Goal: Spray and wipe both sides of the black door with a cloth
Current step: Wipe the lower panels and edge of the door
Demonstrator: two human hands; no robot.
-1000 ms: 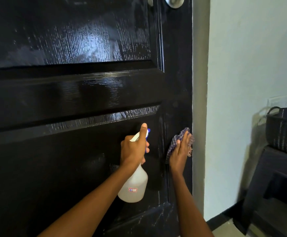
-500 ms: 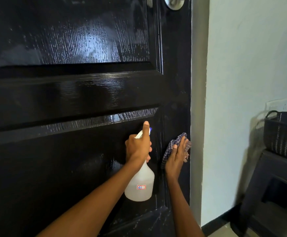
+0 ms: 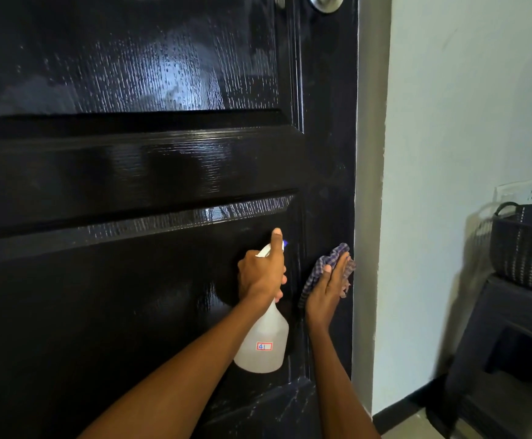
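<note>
A glossy black panelled door (image 3: 131,172) fills the left and middle of the view, its upper panel wet with spray drops. My left hand (image 3: 261,274) grips the neck of a translucent white spray bottle (image 3: 263,340) with a small red-edged label, thumb up along the spray head. The bottle hangs in front of the lower panel. My right hand (image 3: 328,286) presses a blue checked cloth (image 3: 325,264) flat against the door's right stile near its edge, fingers straight. A silver door knob (image 3: 325,3) shows at the top edge.
A pale wall (image 3: 464,153) and grey door frame (image 3: 367,185) stand right of the door. At the far right a dark woven basket (image 3: 524,245) sits on a black stool (image 3: 512,350). A wall socket plate (image 3: 515,194) is behind the basket.
My right hand with the cloth has slid slightly along the door's right stile. My left hand and the bottle have stayed almost in place.
</note>
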